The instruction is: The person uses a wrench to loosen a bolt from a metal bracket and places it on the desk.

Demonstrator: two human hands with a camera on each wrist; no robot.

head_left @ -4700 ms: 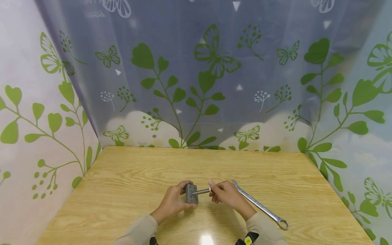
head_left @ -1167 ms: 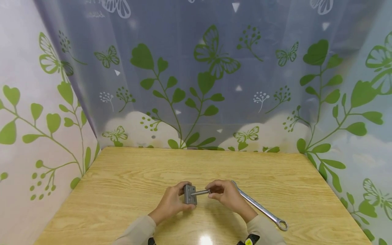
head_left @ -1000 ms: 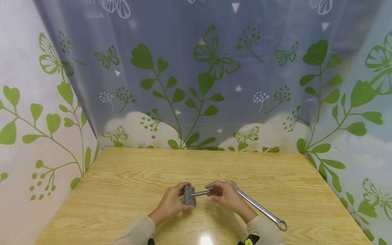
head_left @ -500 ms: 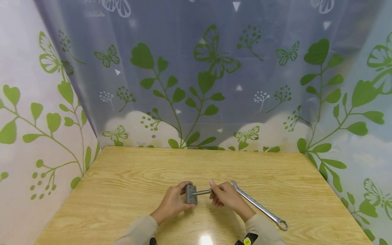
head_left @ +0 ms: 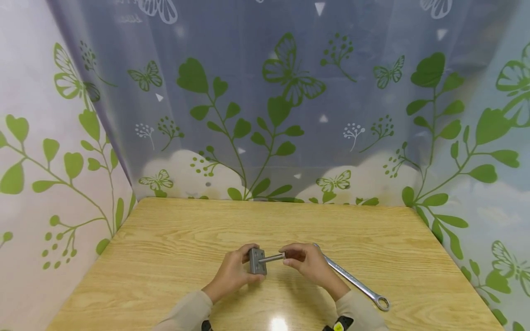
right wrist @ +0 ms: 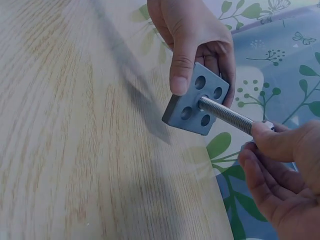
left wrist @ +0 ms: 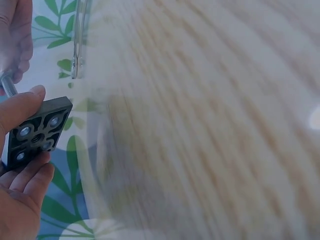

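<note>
My left hand (head_left: 233, 272) grips a grey square plate (head_left: 257, 261) by its edges, thumb on one side and fingers on the other. In the right wrist view the plate shows several round recesses (right wrist: 200, 82) around a centre hole. A long threaded bolt (right wrist: 227, 114) stands in that hole, pointing toward my right hand (head_left: 308, 264). The right thumb and fingers pinch the bolt at its head end, partly covering the head. From the left wrist view, the plate's ribbed back (left wrist: 37, 135) is seen; the bolt does not stick out there.
A combination wrench (head_left: 352, 279) lies slantwise on the wooden table (head_left: 186, 230), right beside my right hand and forearm. Patterned curtains (head_left: 248, 138) with leaves and butterflies stand behind the table and along both sides.
My right fingers have rolled around the bolt's head end, the thumb moving from the top to the lower side. The left hand keeps its grip on the plate; the wrench has not moved.
</note>
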